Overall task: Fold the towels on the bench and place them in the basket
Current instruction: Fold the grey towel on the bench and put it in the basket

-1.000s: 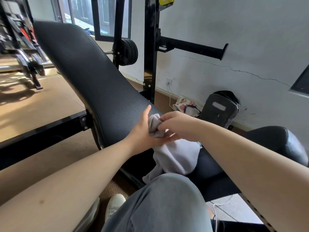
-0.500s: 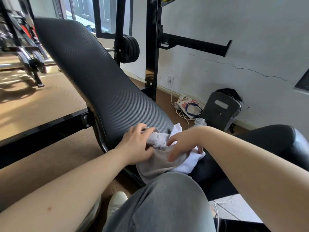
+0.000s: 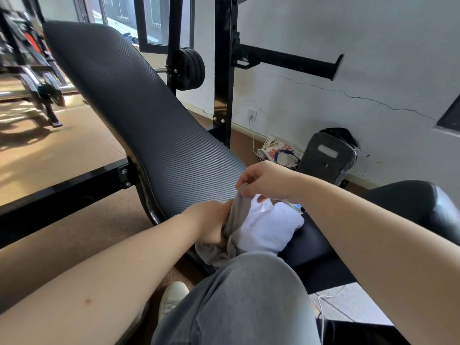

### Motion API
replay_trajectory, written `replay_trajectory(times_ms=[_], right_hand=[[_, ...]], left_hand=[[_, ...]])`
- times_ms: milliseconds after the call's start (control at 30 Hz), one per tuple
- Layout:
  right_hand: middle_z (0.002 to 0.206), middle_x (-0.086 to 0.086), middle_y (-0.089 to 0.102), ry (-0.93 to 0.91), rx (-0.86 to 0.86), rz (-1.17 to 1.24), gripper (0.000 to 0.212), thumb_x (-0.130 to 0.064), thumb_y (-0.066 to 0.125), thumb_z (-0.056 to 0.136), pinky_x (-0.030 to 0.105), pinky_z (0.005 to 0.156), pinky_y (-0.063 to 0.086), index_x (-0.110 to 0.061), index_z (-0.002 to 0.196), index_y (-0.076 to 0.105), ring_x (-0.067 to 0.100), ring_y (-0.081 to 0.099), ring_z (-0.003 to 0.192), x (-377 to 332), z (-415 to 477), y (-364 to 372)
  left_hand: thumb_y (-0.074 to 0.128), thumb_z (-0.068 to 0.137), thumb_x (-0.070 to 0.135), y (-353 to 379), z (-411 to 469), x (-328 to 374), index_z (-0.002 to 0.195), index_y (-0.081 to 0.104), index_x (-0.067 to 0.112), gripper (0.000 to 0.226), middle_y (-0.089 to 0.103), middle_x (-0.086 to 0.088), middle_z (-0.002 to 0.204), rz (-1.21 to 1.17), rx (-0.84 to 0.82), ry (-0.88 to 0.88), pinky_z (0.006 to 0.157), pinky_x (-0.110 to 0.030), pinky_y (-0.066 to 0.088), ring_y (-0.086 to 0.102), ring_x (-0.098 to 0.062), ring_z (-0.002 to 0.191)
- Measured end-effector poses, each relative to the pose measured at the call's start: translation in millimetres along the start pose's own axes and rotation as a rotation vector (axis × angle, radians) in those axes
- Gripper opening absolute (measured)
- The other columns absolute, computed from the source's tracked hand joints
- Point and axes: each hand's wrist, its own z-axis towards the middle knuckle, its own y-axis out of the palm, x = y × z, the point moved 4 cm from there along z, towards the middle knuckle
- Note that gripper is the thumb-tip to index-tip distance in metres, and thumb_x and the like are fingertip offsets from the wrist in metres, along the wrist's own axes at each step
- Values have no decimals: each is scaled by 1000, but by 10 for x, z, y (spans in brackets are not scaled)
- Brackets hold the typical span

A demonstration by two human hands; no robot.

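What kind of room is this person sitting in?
Most likely a gym or workout room. There is a long padded black bench, a black weight plate on a bar behind it, and a black steel rack by the wall.

Two towels: one grey towel (image 3: 237, 215), one white towel (image 3: 268, 227). Two hands: one left hand (image 3: 209, 225), one right hand (image 3: 266, 180). One bench (image 3: 174, 170), with one ribbed backrest (image 3: 119, 95) and one smooth seat pad (image 3: 311, 245). One stack of weight plates (image 3: 190, 69), plate count unclear. One horizontal peg (image 3: 286, 62) on one black upright (image 3: 224, 70). Two bags by the wall: one dark backpack (image 3: 326, 158), one printed tote (image 3: 278, 153). One wall socket (image 3: 252, 113). One pale shoe (image 3: 171, 295).
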Motion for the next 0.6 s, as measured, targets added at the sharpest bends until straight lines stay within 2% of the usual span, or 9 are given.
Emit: replay_trajectory(times_ms=[100,200,267,333,367,400,433,500,600], right_hand=[[86,1,74,4,0,83,13,-13,74,90,36,77,61,-15,102,71,8,68,72,-35,4,165],[77,-7,73,164,221,-3,31,-39,85,78,37,73,60,-22,96,68,19,70,76,102,-58,233],[64,-11,65,281,213,-94,53,-42,93,64,42,78,52,-5,88,63,29,68,94,235,-48,427],[89,-7,66,229,284,-324,79,-53,92,60,50,84,46,0,109,60,37,61,116,390,-20,597],[109,-6,65,271,399,-419,91,-65,86,61,52,90,49,-12,128,54,35,61,119,465,-64,645],[126,-4,60,328,360,-393,91,-68,82,65,50,94,51,-29,138,46,31,61,120,431,-56,572],[134,-5,56,330,155,-446,87,-64,83,67,46,90,53,-39,141,45,28,59,123,372,-31,545],[140,-6,52,349,-268,-496,85,-53,86,70,34,71,50,-41,144,45,24,55,121,332,3,351],[137,2,56,259,-316,-649,76,-39,84,79,29,78,45,-27,144,48,18,52,107,239,-93,246]], left_hand=[[62,85,47,-111,-65,-63,105,47,27,33,66,0,97,114,44,-138,70,-37,49,65,-30,97],[62,85,30,-328,-118,-165,112,51,27,30,60,-1,103,93,203,-268,71,-37,44,62,-29,100],[60,83,20,-487,-170,-244,108,49,25,28,52,0,98,66,307,-312,70,-37,38,58,-29,98],[58,84,16,-603,-214,-306,109,49,24,28,46,2,95,98,359,-312,69,-37,38,55,-26,97],[57,85,15,-658,-239,-318,110,49,24,28,45,3,95,123,388,-304,69,-37,38,53,-25,98],[56,86,14,-703,-268,-329,110,48,25,27,43,3,95,145,419,-299,68,-36,37,52,-23,98],[55,86,14,-745,-292,-340,108,48,24,25,42,4,94,163,453,-297,67,-36,37,51,-23,97],[54,86,14,-823,-340,-376,102,45,24,21,41,4,92,199,522,-312,62,-36,35,49,-22,93],[58,85,12,-933,-414,-453,99,43,22,23,40,2,92,235,629,-336,57,-35,32,43,-20,87]])
